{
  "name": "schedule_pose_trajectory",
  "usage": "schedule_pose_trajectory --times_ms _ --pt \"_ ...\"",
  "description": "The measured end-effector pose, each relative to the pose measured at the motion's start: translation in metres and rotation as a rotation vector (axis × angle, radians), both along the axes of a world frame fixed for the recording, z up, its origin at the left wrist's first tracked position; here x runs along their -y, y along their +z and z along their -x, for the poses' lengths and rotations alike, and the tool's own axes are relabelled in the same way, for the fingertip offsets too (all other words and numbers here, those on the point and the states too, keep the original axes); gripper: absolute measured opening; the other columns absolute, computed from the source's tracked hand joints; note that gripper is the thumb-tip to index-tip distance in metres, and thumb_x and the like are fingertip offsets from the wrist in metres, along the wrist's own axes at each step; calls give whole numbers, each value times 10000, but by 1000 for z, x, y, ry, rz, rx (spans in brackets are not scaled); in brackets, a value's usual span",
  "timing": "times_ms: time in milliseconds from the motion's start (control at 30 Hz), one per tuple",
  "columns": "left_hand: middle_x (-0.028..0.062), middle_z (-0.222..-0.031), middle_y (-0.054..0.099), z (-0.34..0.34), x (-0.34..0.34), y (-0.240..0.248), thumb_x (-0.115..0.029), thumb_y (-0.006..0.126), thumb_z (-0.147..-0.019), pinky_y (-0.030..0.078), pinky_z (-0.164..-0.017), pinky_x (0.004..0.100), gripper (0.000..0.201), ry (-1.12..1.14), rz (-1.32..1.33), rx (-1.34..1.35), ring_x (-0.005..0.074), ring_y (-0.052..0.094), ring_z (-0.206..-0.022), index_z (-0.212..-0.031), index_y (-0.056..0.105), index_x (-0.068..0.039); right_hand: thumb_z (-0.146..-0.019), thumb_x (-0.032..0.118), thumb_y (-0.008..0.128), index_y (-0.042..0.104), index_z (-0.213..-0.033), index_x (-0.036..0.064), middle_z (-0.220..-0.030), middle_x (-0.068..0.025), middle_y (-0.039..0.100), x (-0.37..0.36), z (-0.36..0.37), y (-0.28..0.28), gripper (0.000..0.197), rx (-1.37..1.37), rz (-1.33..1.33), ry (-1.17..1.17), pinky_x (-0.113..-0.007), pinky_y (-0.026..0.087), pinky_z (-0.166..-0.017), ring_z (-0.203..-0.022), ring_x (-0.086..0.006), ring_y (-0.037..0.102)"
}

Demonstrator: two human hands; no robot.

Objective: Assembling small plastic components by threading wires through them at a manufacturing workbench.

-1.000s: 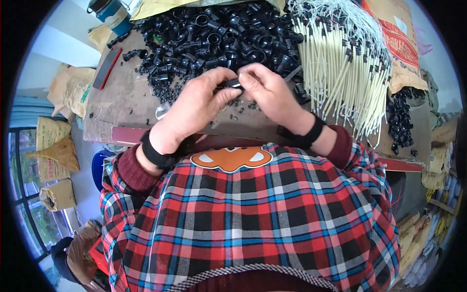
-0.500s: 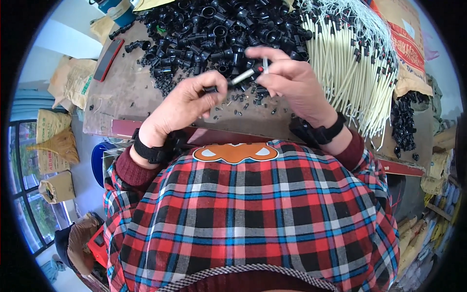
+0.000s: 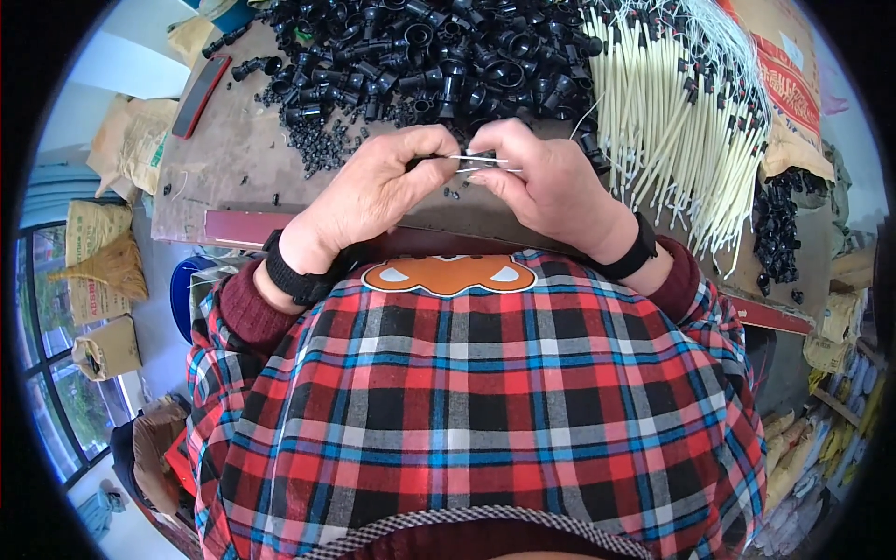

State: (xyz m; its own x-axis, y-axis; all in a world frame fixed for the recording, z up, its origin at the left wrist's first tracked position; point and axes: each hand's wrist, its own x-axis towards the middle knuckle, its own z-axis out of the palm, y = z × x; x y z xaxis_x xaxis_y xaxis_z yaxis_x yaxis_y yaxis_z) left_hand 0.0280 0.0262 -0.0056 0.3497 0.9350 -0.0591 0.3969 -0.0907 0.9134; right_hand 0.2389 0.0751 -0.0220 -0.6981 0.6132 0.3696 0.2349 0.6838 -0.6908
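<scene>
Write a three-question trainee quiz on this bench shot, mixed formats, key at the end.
1. Multiple choice: from the person's side, where do the pale tubes lie relative to the black fittings?
A) To the left
B) To the right
C) Underneath

2. True or false: a dark, red-edged flat object lies on the table, apart from both hands.

3. Short answer: what shows in the gap between the left hand and the right hand?

Key:
1. B
2. True
3. Thin white strands
</scene>
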Motion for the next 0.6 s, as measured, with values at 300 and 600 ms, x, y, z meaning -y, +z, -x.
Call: schedule_pose_trajectory --times_ms 300,600 --pt "85 -856 580 13 15 -9 -108 634 -864 464 -693 301 229 150 -245 -5 198 550 -732 -1074 565 -49 -798 -12 659 635 -876 27 -849 -81 617 -4 -26 30 91 -304 10 52 -246 443 -620 -731 -205 563" --pt "98 -920 535 6 13 3 -123 637 -860 465 -707 329 254 2 -375 -168 247 557 -828 -1083 541 -51 -763 -49 675 642 -837 22 -862 -89 607 -13 -4 30 108 -155 -361 58 -255 430 -627 -768 -158 549"
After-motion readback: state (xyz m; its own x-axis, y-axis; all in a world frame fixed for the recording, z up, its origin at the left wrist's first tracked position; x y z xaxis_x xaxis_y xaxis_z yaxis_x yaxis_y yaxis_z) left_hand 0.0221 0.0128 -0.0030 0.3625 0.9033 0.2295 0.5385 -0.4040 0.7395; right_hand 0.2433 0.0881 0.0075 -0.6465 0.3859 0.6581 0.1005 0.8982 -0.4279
